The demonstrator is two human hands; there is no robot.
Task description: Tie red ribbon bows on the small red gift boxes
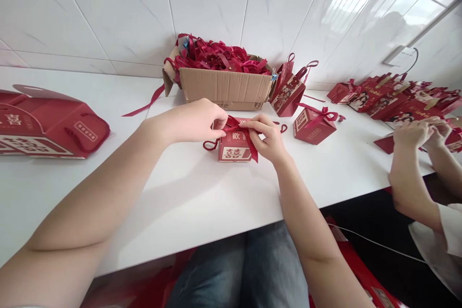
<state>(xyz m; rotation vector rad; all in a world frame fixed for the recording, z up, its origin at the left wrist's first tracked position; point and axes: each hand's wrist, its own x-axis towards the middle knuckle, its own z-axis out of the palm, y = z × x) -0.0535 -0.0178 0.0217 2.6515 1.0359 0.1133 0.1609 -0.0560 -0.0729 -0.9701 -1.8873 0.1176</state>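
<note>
Currently pinching ribbon with left hand and right hand over red box behind tabletop's front edge; reads "歡", "囍".

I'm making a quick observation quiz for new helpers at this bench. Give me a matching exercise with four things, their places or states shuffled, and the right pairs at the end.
Things
1. Cardboard carton
2. Right hand
3. Jeans
4. Box with a tied bow

Places and states
A. Below the near edge of the white table
B. Heaped with red ribbons
C. Standing upright, right of the picture's middle
D. Holding a ribbon over a small red box

Right pairs: 1-B, 2-D, 3-A, 4-C
</note>
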